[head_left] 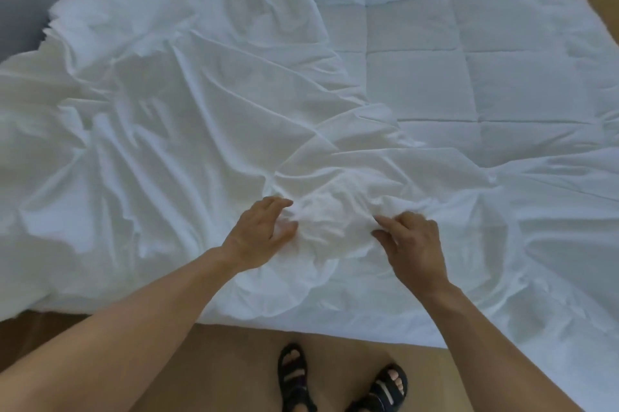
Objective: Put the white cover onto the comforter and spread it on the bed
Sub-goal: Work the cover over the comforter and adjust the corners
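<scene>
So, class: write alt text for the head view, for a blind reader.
The left hand and right hand touch a bunched fold of the wrinkled white cover, which overlies the left part of a quilted comforter; black sandals stand on the floor.

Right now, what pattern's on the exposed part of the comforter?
The comforter is plain white, stitched into a grid of large quilted squares. The head view shows it best.
</scene>
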A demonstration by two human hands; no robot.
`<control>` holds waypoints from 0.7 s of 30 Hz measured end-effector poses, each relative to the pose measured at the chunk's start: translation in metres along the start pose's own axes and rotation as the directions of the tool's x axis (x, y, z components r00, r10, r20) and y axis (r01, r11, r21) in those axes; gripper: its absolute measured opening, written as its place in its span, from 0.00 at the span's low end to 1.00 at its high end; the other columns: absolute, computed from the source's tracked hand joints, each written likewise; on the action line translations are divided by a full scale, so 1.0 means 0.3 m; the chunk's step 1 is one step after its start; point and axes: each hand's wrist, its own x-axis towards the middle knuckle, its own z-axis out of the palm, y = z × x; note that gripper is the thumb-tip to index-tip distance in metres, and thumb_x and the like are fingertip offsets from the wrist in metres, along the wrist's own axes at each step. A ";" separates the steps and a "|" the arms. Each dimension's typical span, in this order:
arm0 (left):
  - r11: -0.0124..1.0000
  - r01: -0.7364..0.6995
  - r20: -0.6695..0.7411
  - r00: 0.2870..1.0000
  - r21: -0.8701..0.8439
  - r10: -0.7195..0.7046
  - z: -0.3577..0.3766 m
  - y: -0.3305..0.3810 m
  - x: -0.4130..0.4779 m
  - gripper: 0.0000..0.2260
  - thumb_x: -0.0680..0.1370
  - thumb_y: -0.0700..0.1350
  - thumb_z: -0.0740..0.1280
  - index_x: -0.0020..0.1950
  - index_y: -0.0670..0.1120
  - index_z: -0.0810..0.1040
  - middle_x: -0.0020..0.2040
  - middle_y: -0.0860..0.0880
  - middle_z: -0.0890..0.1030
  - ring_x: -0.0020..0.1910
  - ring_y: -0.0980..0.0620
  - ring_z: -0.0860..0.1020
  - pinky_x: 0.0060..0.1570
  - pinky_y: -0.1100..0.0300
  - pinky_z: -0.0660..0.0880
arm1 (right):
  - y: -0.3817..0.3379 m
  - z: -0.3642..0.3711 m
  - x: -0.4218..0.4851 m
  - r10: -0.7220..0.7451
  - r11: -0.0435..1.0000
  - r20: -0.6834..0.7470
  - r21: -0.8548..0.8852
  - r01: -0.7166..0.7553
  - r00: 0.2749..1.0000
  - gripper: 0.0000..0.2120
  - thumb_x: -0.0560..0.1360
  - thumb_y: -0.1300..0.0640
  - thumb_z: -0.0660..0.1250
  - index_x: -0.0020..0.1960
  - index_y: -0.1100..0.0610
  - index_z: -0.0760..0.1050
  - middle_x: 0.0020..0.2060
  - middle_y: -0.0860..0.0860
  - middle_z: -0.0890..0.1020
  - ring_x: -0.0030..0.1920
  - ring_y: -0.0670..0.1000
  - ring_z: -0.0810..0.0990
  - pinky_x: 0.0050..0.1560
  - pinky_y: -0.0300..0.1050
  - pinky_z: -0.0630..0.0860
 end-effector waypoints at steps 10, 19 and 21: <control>0.996 -0.065 0.078 0.995 0.068 0.060 0.024 0.015 0.014 0.36 0.73 0.68 0.46 0.75 0.51 0.66 0.73 0.51 0.67 0.73 0.51 0.63 0.72 0.55 0.60 | 0.260 -0.209 -0.068 0.670 0.743 0.047 -0.060 -0.667 0.741 0.11 0.79 0.55 0.67 0.54 0.59 0.84 0.48 0.59 0.83 0.49 0.64 0.81 0.48 0.51 0.74; 0.995 -0.032 0.068 0.997 0.094 0.026 0.048 0.039 -0.008 0.33 0.76 0.66 0.47 0.75 0.50 0.65 0.74 0.51 0.66 0.73 0.51 0.62 0.72 0.55 0.58 | 0.003 -0.086 -0.035 -0.011 0.990 0.099 -0.139 0.024 0.995 0.25 0.70 0.42 0.71 0.64 0.52 0.78 0.56 0.53 0.78 0.59 0.57 0.75 0.59 0.55 0.66; 0.994 -0.036 0.068 0.997 0.100 0.029 0.056 0.044 -0.021 0.26 0.82 0.61 0.54 0.76 0.50 0.64 0.75 0.51 0.65 0.74 0.52 0.61 0.73 0.55 0.57 | -0.006 -0.042 -0.001 -0.115 0.984 0.151 -0.120 0.133 0.982 0.14 0.70 0.45 0.69 0.51 0.51 0.84 0.43 0.50 0.81 0.47 0.57 0.79 0.52 0.52 0.67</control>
